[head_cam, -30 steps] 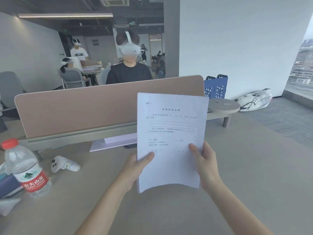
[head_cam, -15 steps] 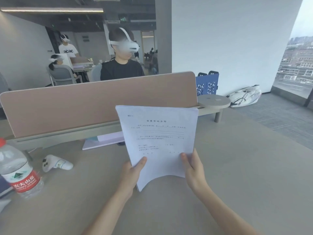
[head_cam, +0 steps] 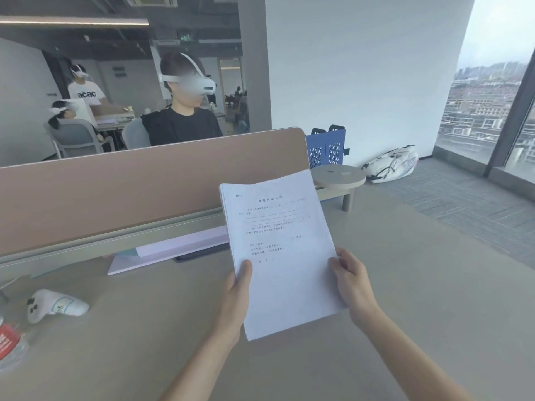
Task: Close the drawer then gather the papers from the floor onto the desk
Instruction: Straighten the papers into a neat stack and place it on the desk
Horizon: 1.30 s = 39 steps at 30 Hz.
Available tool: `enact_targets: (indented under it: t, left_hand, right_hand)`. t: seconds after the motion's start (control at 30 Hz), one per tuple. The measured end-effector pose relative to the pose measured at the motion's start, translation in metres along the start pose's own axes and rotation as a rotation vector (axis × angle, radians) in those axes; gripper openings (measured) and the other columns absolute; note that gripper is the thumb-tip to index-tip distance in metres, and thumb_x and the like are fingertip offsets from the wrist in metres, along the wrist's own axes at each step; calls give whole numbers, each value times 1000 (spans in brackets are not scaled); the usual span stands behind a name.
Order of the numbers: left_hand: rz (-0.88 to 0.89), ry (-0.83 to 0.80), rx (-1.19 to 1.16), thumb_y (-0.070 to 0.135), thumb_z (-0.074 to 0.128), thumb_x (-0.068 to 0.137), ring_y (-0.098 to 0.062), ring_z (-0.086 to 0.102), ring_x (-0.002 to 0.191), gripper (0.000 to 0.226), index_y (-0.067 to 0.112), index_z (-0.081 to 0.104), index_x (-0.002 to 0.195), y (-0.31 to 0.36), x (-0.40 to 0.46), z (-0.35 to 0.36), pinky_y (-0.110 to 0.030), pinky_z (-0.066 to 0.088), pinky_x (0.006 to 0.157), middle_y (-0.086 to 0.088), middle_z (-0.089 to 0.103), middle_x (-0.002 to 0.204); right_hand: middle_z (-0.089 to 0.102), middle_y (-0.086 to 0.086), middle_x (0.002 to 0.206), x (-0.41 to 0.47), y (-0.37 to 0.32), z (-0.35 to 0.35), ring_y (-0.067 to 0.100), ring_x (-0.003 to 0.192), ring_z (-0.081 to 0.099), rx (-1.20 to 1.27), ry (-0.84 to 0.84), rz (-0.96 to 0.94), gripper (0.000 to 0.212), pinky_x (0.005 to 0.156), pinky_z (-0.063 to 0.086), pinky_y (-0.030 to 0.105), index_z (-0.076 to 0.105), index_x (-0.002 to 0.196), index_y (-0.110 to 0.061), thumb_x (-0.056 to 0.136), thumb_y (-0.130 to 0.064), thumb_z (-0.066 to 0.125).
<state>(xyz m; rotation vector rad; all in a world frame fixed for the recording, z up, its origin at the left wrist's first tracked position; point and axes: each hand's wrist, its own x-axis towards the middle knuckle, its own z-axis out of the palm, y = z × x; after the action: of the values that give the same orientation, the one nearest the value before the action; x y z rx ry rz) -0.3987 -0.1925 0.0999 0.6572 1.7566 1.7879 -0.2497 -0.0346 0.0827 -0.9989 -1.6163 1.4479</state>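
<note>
I hold a stack of white printed papers (head_cam: pixel 285 250) above the grey desk (head_cam: pixel 405 299), tilted back and leaning a little to the left. My left hand (head_cam: pixel 236 296) grips the stack's lower left edge with the thumb on top. My right hand (head_cam: pixel 351 280) grips its lower right edge. The stack's bottom corner hangs close over the desk surface; I cannot tell if it touches. No drawer and no papers on the floor are in view.
A tan divider panel (head_cam: pixel 130 192) runs along the desk's back. A white flat box (head_cam: pixel 173 250) lies under it. A white controller (head_cam: pixel 55 305) and a red-labelled bottle (head_cam: pixel 8 342) sit at the left. A person in a headset (head_cam: pixel 185 111) sits behind the divider.
The papers came down from upright in front of the divider to lower over the desk and tilted back. My view swung left to right, so the bottle slid to the left edge.
</note>
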Motion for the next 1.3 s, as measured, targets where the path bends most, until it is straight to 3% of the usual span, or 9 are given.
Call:
enact_targets:
  t: [0.17,0.3,0.4,0.53,0.7,0.83,1.03,1.2,1.3]
  left_hand:
    - [7,-5,-57,45,40,104,1,62,118,30,44,61,125,-14,5,46,-35,47,103,28,70,119]
    - [47,58,-30,29,40,105,-10,67,106,21,33,55,118,-22,12,85,-34,52,85,10,71,114]
    - [40,100,40,21,37,103,-11,66,102,34,36,40,133,-28,21,114,-38,53,80,10,67,117]
    - [7,16,123,13,36,99,-15,65,103,44,34,34,138,-36,36,147,-42,54,86,5,64,120]
    - [85,-110,397,20,44,94,-11,52,65,49,33,37,141,-48,53,170,-36,46,67,8,48,79]
    - [159,-198,570,26,50,94,-13,53,64,37,30,49,131,-50,62,190,-29,44,59,6,46,68]
    - [304,-222,807,27,50,98,-21,65,103,31,15,62,125,-56,83,222,-33,53,84,-2,70,109]
    - [319,-183,868,31,48,99,-21,64,100,30,16,63,121,-64,101,245,-32,51,76,-1,68,112]
    - [321,-141,905,32,48,98,-21,64,99,28,17,62,117,-67,112,254,-30,46,69,0,68,110]
  right_hand:
    - [78,-3,100,14,-3,-46,17,88,68,-14,18,38,34,77,51,30,76,102,-24,99,-6,47]
    - [77,-3,98,30,5,-80,17,86,67,-44,70,62,36,71,50,27,75,104,-24,99,-4,46]
    - [75,-4,94,43,12,-102,19,85,67,-79,112,106,43,69,50,26,72,105,-29,97,1,42]
    - [77,2,102,66,26,-130,29,101,70,-176,138,176,48,92,56,42,75,107,-28,91,1,40]
    - [76,2,111,95,38,-168,28,109,69,-326,166,196,48,100,53,46,74,119,-26,90,-7,42]
    - [72,8,121,111,34,-186,29,117,63,-435,187,171,47,98,48,35,69,129,-20,95,-5,40]
    - [70,12,125,138,45,-201,32,118,61,-557,179,167,49,92,46,31,68,131,-15,94,-2,39]
    - [72,22,116,164,51,-211,39,111,63,-655,203,132,39,89,49,37,72,117,-5,92,-1,44]
    - [69,20,124,179,54,-216,37,118,60,-681,227,125,38,94,47,35,69,126,-5,95,-5,47]
